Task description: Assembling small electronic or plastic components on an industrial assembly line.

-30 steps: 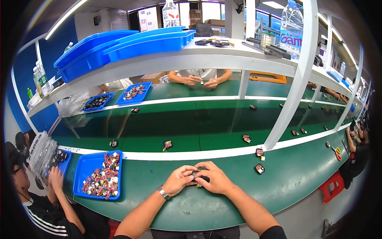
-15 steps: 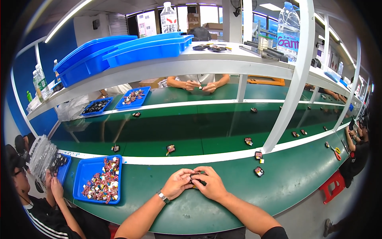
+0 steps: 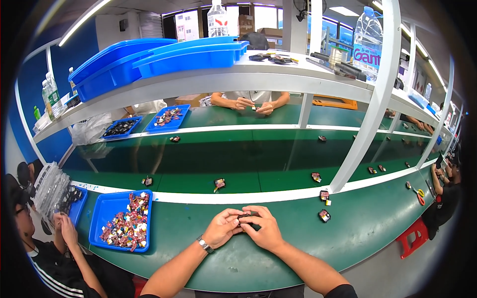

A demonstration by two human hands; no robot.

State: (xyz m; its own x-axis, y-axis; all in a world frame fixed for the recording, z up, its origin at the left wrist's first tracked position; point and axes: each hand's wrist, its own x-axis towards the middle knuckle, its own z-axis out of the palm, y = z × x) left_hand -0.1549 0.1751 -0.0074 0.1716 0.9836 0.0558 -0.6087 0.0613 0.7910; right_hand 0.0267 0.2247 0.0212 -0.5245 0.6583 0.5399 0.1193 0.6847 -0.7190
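Observation:
Over the near green bench, my left hand (image 3: 222, 229) and my right hand (image 3: 262, 230) are closed together on a small black plastic part (image 3: 243, 216). Fingers cover most of it, so its details stay hidden. A metal watch sits on my left wrist. To the left, a blue tray (image 3: 93, 226) holds a heap of small parts (image 3: 130, 223) in dark red, white and yellow. Two black assembled pieces lie right of my hands: one at the white rail (image 3: 324, 195), another on the green surface (image 3: 324, 215).
Beyond the white rail (image 3: 198, 197), a green belt (image 3: 238, 164) carries several similar pieces. A slanting white post (image 3: 365, 109) rises at right, holding a shelf with blue bins (image 3: 189, 54). Yellow-handled scissors (image 3: 421, 196) lie far right. Co-workers sit left, right and across.
The black part has turned between my fingers, and its yellow bit no longer shows. My hands keep nearly the same place. The view has shifted slightly.

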